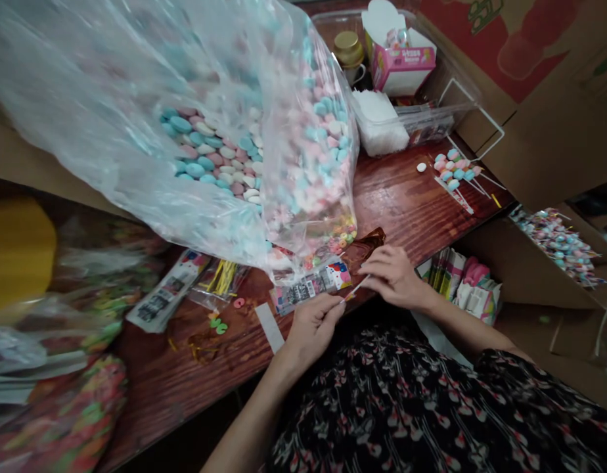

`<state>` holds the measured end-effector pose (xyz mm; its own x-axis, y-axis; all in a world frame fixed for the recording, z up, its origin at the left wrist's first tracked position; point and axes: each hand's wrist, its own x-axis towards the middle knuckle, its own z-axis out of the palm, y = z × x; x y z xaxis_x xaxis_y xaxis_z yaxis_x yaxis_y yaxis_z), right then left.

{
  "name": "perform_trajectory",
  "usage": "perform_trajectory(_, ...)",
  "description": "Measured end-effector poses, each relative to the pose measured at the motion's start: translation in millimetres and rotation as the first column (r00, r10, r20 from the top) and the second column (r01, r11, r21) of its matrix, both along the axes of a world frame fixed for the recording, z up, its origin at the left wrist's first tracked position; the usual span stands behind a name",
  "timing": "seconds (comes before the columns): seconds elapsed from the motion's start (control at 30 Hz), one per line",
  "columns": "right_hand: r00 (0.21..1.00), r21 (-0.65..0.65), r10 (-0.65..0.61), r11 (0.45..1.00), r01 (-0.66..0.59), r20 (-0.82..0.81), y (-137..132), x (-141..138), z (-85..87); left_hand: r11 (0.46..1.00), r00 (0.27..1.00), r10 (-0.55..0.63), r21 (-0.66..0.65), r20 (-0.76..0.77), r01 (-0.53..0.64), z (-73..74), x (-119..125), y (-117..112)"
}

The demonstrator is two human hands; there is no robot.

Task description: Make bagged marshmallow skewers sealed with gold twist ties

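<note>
From the head cam, the left hand and right hand are both pinching a thin white stick, slanting low-left to upper-right over the wooden table. Fingers hide its ends, and a huge candy bag blocks the upper left.

Clear thin plastic bag, glossy and creased, full of pastel candies with a smooth, matt, chalky look. Tabletop is reddish varnished wood, glossy, grain showing. Thin white stick is smooth, paper or plastic, can't tell. Brown foil wrapper is shiny and crinkled. Printed packet has a glossy film face. Box walls are matt corrugated cardboard, rough cut edges. Clear plastic tub is smooth and shiny, jar lid looks like gold-tone metal, sleeve is soft matt printed cloth
</note>
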<state>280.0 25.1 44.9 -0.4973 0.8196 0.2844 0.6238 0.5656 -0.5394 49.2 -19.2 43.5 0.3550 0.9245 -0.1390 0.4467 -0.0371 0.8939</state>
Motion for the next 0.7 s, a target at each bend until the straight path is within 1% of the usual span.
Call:
perform_trajectory(0.03, 0.999, 0.02, -0.05, 0.999, 0.049, 0.013, 6, 6, 1.2, 0.991, 0.994, 0.078, -0.11, 0.074, -0.07, 0.5, -2, 2)
perform_trajectory(0.07, 0.995, 0.057, -0.09, 0.995, 0.087, 0.043, 13, 11, 1.7, 0.96, 0.973, 0.185, -0.237, 0.14, -0.149, 0.5, -3, 4)
perform_trajectory(0.1, 0.991, 0.098, -0.105, 0.991, 0.096, 0.088, 20, 15, 1.2, 0.903, 0.932, 0.308, -0.366, 0.189, -0.225, -0.1, -3, 7)
perform_trajectory(0.13, 0.985, 0.136, -0.098, 0.988, 0.078, 0.143, 26, 16, -0.3, 0.83, 0.877, 0.429, -0.477, 0.218, -0.288, -1.2, -2, 9)
perform_trajectory(0.17, 0.977, 0.17, -0.068, 0.985, 0.033, 0.201, 32, 17, -2.9, 0.759, 0.816, 0.53, -0.56, 0.233, -0.333, -2.6, -1, 12)
perform_trajectory(0.2, 0.967, 0.193, -0.02, 0.981, -0.031, 0.255, 38, 18, -6.3, 0.703, 0.762, 0.601, -0.614, 0.242, -0.359, -4.3, 0, 14)
perform_trajectory(0.23, 0.953, 0.209, 0.034, 0.973, -0.101, 0.301, 43, 18, -10.3, 0.669, 0.721, 0.645, -0.643, 0.252, -0.373, -6.0, 2, 15)
perform_trajectory(0.27, 0.938, 0.219, 0.083, 0.962, -0.164, 0.337, 48, 20, -14.5, 0.651, 0.693, 0.671, -0.657, 0.263, -0.38, -7.6, 3, 16)
perform_trajectory(0.3, 0.924, 0.227, 0.117, 0.951, -0.209, 0.363, 54, 23, -18.4, 0.642, 0.675, 0.686, -0.664, 0.272, -0.384, -8.9, 4, 16)
perform_trajectory(0.37, 0.909, 0.237, 0.146, 0.938, -0.252, 0.39, 65, 33, -23.7, 0.636, 0.657, 0.697, -0.671, 0.287, -0.382, -10.2, 6, 14)
perform_trajectory(0.43, 0.906, 0.251, 0.136, 0.935, -0.252, 0.401, 74, 44, -23.7, 0.639, 0.649, 0.698, -0.673, 0.304, -0.372, -9.7, 6, 12)
perform_trajectory(0.5, 0.903, 0.274, 0.112, 0.931, -0.241, 0.414, 79, 52, -19.1, 0.639, 0.638, 0.703, -0.674, 0.316, -0.371, -7.7, 6, 10)
perform_trajectory(0.6, 0.907, 0.311, 0.077, 0.925, -0.22, 0.414, 74, 49, -11.2, 0.627, 0.615, 0.722, -0.676, 0.317, -0.388, -4.5, 8, 11)
perform_trajectory(0.7, 0.923, 0.335, 0.1, 0.913, -0.234, 0.372, 60, 35, -13.4, 0.625, 0.614, 0.727, -0.667, 0.309, -0.405, -4.2, 8, 9)
